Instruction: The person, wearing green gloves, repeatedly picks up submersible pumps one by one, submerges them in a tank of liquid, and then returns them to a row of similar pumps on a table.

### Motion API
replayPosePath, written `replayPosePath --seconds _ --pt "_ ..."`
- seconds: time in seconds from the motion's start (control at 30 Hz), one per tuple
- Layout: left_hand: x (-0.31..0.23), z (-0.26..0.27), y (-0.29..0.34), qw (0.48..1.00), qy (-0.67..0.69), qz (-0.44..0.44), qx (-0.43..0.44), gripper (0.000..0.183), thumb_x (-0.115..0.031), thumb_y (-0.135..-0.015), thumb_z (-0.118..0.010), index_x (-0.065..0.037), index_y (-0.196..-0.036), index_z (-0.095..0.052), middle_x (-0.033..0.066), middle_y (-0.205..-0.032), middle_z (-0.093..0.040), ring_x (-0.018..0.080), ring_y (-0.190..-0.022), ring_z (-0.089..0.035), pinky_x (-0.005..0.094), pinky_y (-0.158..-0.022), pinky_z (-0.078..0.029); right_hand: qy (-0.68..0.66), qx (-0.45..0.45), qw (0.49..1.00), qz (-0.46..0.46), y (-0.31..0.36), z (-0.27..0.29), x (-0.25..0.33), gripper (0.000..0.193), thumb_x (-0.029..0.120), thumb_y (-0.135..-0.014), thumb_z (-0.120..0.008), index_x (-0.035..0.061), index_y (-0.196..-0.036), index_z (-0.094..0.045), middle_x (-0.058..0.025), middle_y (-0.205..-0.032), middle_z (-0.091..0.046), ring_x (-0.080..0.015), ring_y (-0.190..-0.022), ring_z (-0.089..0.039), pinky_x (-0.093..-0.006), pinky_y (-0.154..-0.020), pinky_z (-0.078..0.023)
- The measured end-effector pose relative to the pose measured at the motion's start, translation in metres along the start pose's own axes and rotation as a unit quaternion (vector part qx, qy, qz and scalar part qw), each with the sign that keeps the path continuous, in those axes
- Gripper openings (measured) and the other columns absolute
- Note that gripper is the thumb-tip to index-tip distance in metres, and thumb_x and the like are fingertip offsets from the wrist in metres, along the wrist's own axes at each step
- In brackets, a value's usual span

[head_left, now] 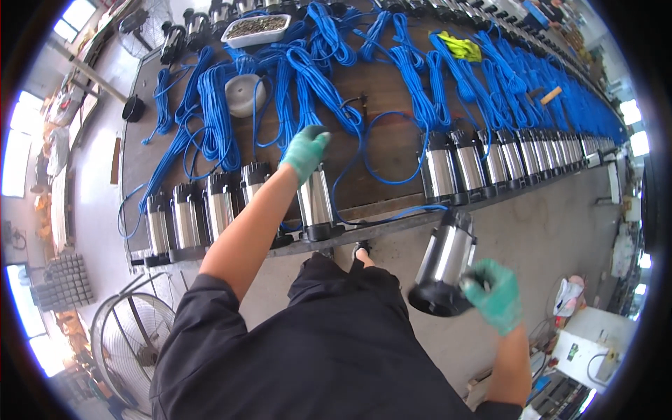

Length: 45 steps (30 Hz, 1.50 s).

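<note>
My right hand [495,297], in a green glove, grips a submersible pump [451,255] near its black base. This pump has a silver body and hangs tilted off the front edge of the bench; a blue cable [392,212] runs from its top back onto the tabletop. My left hand [306,152], gloved too, is closed above an upright pump [315,199] at the bench edge. Something dark shows at its fingers, but what it holds is not clear. Other like pumps [218,203] stand left of that arm.
A row of pumps [493,161] lines the dark bench [392,91] on the right. Bundled blue cables [217,112] cover much of it. A white tray of small parts [255,29], a pale round dish [245,95], yellow gloves [458,46] and a hammer [551,95] lie among them. A fan [133,336] stands lower left.
</note>
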State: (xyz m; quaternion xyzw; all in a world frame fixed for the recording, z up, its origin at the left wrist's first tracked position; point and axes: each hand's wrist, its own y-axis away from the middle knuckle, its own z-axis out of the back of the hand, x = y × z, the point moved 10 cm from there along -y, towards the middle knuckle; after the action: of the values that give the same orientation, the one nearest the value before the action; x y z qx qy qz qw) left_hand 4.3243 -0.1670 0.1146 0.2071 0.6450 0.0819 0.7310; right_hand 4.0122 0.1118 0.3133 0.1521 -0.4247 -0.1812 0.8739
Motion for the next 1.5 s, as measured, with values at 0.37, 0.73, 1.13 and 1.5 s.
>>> replayPosePath --seconds 0.37,0.73,1.13,1.5 --pt "0.098 -0.055 -0.169 0.955 -0.084 0.179 -0.220 0.086 -0.042 -0.078 -0.083 0.004 -0.138 -0.042 0.0203 -0.131 -0.059 0.0330 -0.117 -0.062 0.0410 -0.097 -0.049 0.342 -0.226 0.910 0.052 0.149 0.068 -0.051 0.023 0.013 -0.077 -0.074 0.0050 -0.069 -0.054 -0.0140 -0.065 -0.053 -0.0367 -0.063 -0.051 -0.0474 -0.061 -0.039" --pt "-0.056 -0.005 -0.081 0.923 0.382 -0.040 0.034 0.011 -0.021 -0.086 -0.069 -0.013 -0.082 -0.062 -0.0020 -0.068 -0.054 0.0130 -0.060 -0.052 0.0308 -0.054 -0.044 0.225 -0.309 0.917 -0.110 0.217 0.141 -0.201 0.037 0.031 -0.095 -0.065 0.0025 -0.076 -0.051 -0.0128 -0.067 -0.045 -0.0255 -0.067 -0.044 -0.0419 -0.065 -0.035" --pt "-0.350 -0.211 0.194 0.721 0.390 -0.472 0.325 0.064 -0.036 -0.087 -0.074 0.004 -0.131 -0.052 0.0264 -0.129 -0.055 0.0273 -0.099 -0.060 0.0204 -0.042 -0.053 0.027 -0.355 0.919 -0.166 0.245 0.271 -0.360 0.037 0.030 -0.096 -0.065 0.0019 -0.076 -0.053 -0.0095 -0.064 -0.044 -0.0244 -0.060 -0.046 -0.0412 -0.060 -0.038" --pt "-0.220 -0.601 0.068 0.664 0.532 -0.178 0.494 0.074 -0.021 -0.084 -0.076 0.001 -0.143 -0.039 0.0166 -0.142 -0.047 0.0282 -0.118 -0.058 0.0502 -0.093 -0.054 0.125 -0.299 0.885 -0.334 0.227 0.353 -0.564 0.028 0.031 -0.088 -0.067 0.0081 -0.072 -0.063 -0.0168 -0.059 -0.061 -0.0396 -0.057 -0.062 -0.0503 -0.058 -0.050"
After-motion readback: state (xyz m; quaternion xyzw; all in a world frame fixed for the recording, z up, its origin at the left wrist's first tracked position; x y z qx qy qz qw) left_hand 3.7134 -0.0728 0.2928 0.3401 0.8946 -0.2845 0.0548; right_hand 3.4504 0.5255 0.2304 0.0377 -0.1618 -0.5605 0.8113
